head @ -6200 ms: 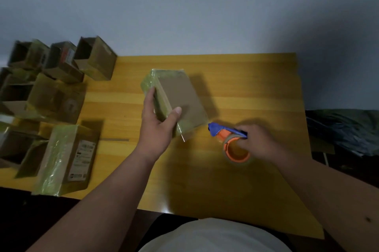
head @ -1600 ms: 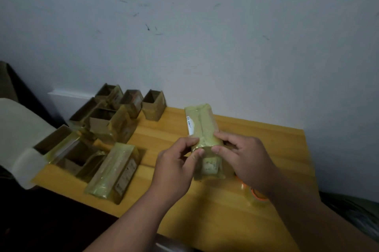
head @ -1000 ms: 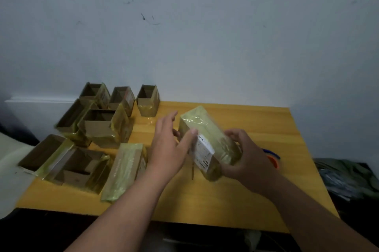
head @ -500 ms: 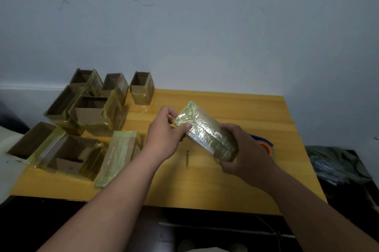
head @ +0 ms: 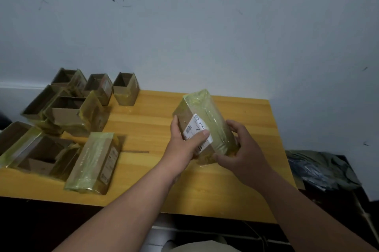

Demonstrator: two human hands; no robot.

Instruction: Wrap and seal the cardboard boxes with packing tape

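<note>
Taped box (head: 207, 120), left hand (head: 184, 145), right hand (head: 244, 153) gripping

Single head-worn view, wide-angle, looking forward and down from above the wooden table (head: 242, 194). Faces the grey wall (head: 205, 36), which fills the upper half. Table's near edge low in frame, its right edge visible, left end cut off. Both forearms enter from the bottom; left hand (head: 182, 147) and right hand (head: 244, 155) sit near frame centre, close to the camera. No second view.
</note>
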